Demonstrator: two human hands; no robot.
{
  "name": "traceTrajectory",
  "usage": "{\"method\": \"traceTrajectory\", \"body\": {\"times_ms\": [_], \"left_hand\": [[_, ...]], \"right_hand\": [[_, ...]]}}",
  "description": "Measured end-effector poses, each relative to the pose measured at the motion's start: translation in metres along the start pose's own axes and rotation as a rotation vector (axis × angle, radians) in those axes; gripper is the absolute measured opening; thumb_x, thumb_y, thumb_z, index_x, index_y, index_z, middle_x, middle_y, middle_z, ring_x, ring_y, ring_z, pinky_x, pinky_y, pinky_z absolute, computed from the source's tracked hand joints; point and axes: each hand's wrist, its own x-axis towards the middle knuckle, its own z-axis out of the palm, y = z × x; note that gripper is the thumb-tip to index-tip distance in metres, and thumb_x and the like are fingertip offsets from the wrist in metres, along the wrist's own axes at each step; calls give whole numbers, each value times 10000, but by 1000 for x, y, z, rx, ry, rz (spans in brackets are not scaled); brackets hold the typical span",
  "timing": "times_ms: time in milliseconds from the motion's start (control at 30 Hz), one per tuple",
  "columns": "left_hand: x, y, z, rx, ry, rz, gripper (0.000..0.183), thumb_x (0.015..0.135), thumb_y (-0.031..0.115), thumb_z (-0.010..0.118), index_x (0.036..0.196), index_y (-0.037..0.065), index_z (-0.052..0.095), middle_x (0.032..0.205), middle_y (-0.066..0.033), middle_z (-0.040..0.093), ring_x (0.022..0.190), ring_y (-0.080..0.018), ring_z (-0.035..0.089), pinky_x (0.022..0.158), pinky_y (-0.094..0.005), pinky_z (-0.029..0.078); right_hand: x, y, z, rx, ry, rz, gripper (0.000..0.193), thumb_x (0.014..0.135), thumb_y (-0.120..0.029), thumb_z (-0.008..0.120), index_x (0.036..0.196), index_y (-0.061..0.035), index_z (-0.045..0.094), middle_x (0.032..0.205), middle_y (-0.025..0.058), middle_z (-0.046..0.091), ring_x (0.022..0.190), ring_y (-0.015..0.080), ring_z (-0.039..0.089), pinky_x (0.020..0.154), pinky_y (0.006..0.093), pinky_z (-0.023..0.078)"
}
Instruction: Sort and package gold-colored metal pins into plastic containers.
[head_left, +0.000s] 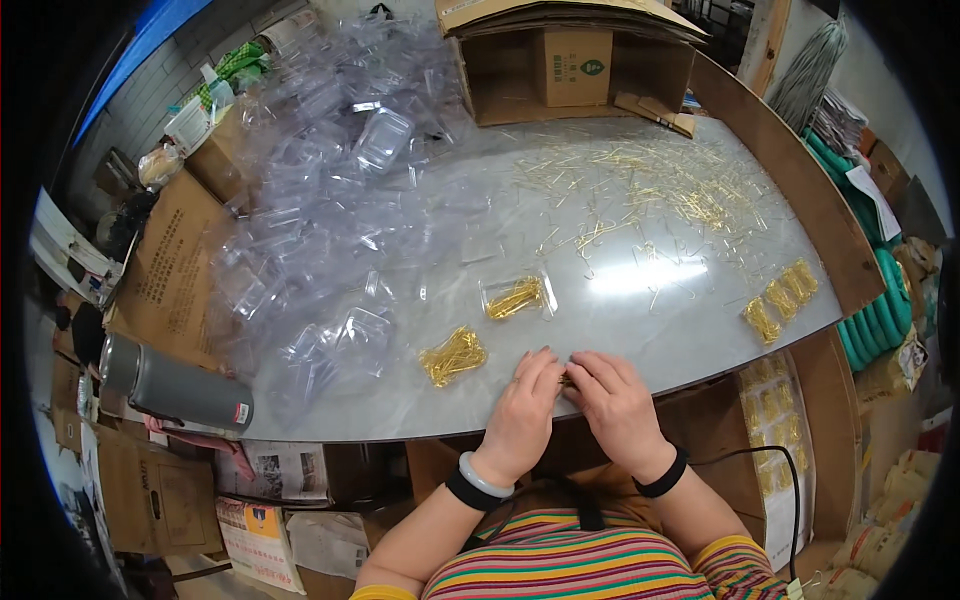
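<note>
At the table's front edge my left hand (524,412) and my right hand (615,405) meet, fingers bent and pressed together. A small dark-gold bit shows between the fingertips; most of it is hidden, so I cannot tell its kind. Just left of my left hand lies a bundle of gold wire hooks (453,357). Beyond my fingers, a clear plastic shell (547,292) holds another bundle of gold hooks (515,299). Several gold bundles (780,300) sit in a row near the right edge. Loose gold wire hooks (690,195) are scattered across the far right of the table.
A big heap of clear plastic shells (340,190) covers the table's left side. A grey bottle (180,390) lies at the left front corner. An open cardboard box (500,80) stands at the back; a cardboard wall (790,160) borders the right. Below hangs a black cable (795,500).
</note>
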Motion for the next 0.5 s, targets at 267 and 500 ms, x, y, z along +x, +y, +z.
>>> {"method": "traceTrajectory", "body": {"times_ms": [267,500], "left_hand": [[9,3,-21,-149,-76,-118,459,940,22,617,1381,-7,494,1434,-235,510,1300,-420,513,1076,-428,434],[10,-13,-43,148,26,-193,396,958,47,602,1340,-32,537,1278,-224,605,1183,-385,600,1000,-411,486]], "right_hand": [[1,13,-7,-40,-45,0,355,793,-82,664,1148,-71,672,1128,77,630,1061,266,588,883,390,483],[-4,34,-15,58,60,107,281,808,-52,736,1084,-76,691,1152,71,635,1064,294,582,914,413,480]]}}
